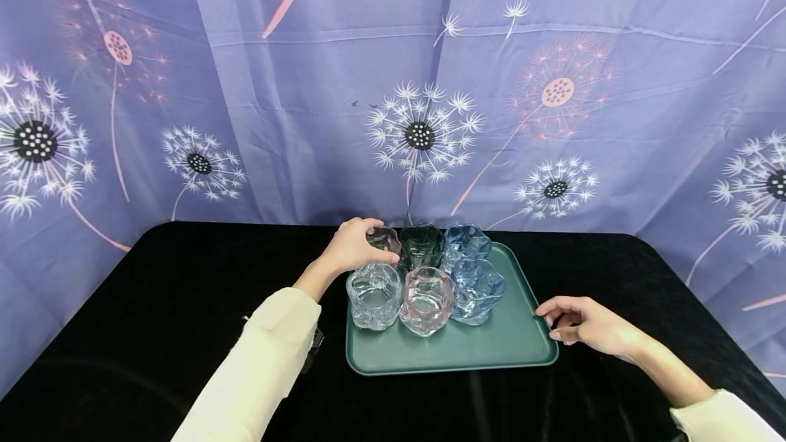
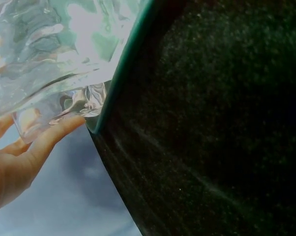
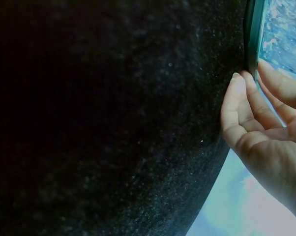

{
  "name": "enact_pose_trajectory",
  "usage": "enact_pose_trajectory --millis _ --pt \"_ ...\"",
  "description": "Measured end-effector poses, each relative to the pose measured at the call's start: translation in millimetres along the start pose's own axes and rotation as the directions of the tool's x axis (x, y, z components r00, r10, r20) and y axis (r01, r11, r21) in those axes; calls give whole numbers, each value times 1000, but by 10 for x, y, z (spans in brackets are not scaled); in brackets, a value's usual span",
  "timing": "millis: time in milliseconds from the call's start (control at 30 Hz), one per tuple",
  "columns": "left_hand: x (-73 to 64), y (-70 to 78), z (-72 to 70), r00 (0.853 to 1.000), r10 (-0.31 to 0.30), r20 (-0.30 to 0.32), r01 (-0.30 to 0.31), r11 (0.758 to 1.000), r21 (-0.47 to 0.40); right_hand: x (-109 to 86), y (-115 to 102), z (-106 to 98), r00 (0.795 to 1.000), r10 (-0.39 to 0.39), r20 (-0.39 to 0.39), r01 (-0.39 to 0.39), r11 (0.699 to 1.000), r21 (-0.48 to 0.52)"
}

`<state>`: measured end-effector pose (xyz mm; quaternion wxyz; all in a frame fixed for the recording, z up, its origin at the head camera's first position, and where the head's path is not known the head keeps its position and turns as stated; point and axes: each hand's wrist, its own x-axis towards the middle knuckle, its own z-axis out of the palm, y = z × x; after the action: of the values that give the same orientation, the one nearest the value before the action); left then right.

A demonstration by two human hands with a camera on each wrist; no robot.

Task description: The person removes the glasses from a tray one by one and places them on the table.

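Six wavy-sided glass cups would be too exact to count, so several stand in two rows on a green tray (image 1: 510, 343). My left hand (image 1: 353, 245) grips a faintly pink glass cup (image 1: 387, 239) at the back left, thumb and fingers on opposite sides. Beside that cup are a dark grey glass cup (image 1: 422, 244) and a blue glass cup (image 1: 467, 241). In front stand a clear glass cup (image 1: 373, 299), a pale pink glass cup (image 1: 426, 302) and another blue glass cup (image 1: 477, 292). At the tray's right rim, my right hand (image 1: 583, 322) pinches the edge with curled fingers.
A black cloth-covered table (image 1: 184, 333) lies under the tray. Behind it hangs a purple curtain (image 1: 331, 87) with dandelion prints, close to the table's back edge. The cups are packed tightly together; bare tray surface shows at the right and front.
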<state>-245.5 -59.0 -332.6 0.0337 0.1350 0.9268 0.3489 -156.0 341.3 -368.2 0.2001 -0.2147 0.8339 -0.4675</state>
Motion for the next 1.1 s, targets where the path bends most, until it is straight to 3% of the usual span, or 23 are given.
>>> enact_pose_trajectory --millis 500,1100 --pt "-12 12 -124 1000 23 -9 -23 1000 -6 -6 -12 3 1000 7 3 -7 1000 15" --pt "-130 -16 -481 999 31 -28 -31 999 -18 -14 -18 4 1000 13 7 -13 1000 0"
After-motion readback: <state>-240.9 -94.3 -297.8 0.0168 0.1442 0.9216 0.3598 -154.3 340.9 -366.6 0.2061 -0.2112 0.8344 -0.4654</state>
